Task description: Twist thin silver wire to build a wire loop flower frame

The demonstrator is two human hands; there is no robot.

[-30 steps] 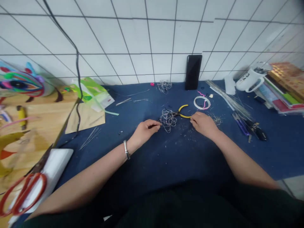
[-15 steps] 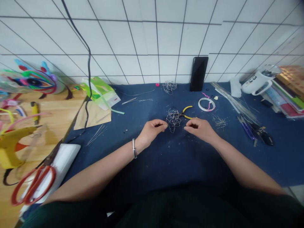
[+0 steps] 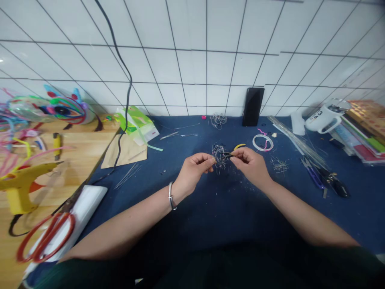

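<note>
My left hand [image 3: 195, 168], with a bracelet at the wrist, pinches the near-left edge of a tangled thin wire bundle [image 3: 219, 162]. The tangle carries small dark and pinkish bits. On its right, my right hand [image 3: 249, 164] is closed, thumb against fingers, over a pair of pliers lying on the dark blue cloth. One yellow plier handle [image 3: 240, 146] shows behind the fingers, and the dark jaws reach toward the wire. Whether the right fingertips grip the pliers or a strand of wire cannot be made out.
A second wire tangle [image 3: 218, 120] and a black phone [image 3: 253, 106] are by the tiled wall. To the right are a white ring coil [image 3: 262, 143], wire clippings [image 3: 279, 165], purple-handled pliers [image 3: 313, 174] and a mug [image 3: 323, 116]. Red-handled scissors [image 3: 45, 237] and a glue gun [image 3: 24, 182] lie left.
My right hand has moved up and left, over the pliers and closer to the wire tangle. My left hand still pinches the tangle's edge. The whole view has shifted slightly.
</note>
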